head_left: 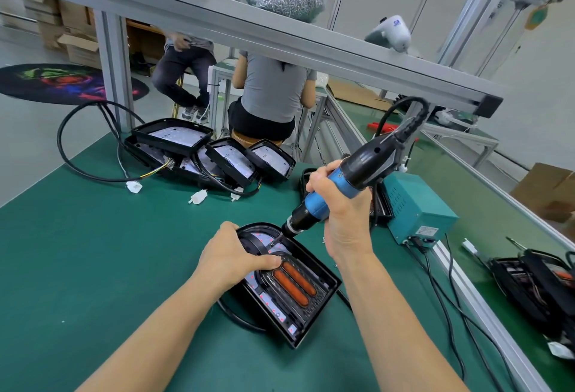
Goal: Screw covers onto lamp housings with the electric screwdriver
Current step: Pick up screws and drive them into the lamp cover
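Blue screwdriver (336, 192) (right hand (339, 204) gripping) meets housing (311, 307); left hand (230, 257) steadies.

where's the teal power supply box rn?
Head view, right of centre: the teal power supply box sits on the green mat near the bench's right rail, just behind the right hand gripping the electric screwdriver.

Green table (93, 267), black lamp housing (314, 320) (two orange strips (294, 282) inside), blue-and-black electric screwdriver (336, 189).
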The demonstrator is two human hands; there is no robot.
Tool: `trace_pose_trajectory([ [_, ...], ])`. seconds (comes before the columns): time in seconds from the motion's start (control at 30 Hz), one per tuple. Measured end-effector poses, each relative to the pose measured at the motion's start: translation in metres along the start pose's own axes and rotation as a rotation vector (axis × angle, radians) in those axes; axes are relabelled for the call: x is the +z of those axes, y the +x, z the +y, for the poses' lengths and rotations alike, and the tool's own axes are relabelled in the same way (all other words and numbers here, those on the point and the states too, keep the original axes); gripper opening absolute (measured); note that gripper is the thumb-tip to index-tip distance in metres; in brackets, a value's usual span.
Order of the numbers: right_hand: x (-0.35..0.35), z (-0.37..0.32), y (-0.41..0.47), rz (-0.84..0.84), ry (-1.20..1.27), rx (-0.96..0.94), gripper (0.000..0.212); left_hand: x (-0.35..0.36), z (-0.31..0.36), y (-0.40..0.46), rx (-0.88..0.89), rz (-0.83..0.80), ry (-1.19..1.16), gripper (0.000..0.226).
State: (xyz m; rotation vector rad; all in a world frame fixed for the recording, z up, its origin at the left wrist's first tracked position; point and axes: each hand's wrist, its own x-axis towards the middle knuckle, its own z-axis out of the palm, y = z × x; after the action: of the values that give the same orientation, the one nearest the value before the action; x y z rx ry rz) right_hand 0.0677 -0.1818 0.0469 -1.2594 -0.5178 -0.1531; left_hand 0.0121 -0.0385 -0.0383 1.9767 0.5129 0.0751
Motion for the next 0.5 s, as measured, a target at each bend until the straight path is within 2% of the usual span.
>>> trace_pose_trajectory([
  [0.27,-0.0020,0.0001,-0.0003,-0.193,-0.025,-0.006,0.033,0.0015,0.0013,0.0030,0.017,0.010,-0.001,0.089],
  [0.5,-0.0013,0.0006,-0.0016,-0.240,-0.039,0.001,0.034,0.0041,-0.0006,0.0035,-0.002,-0.017,-0.041,0.083],
])
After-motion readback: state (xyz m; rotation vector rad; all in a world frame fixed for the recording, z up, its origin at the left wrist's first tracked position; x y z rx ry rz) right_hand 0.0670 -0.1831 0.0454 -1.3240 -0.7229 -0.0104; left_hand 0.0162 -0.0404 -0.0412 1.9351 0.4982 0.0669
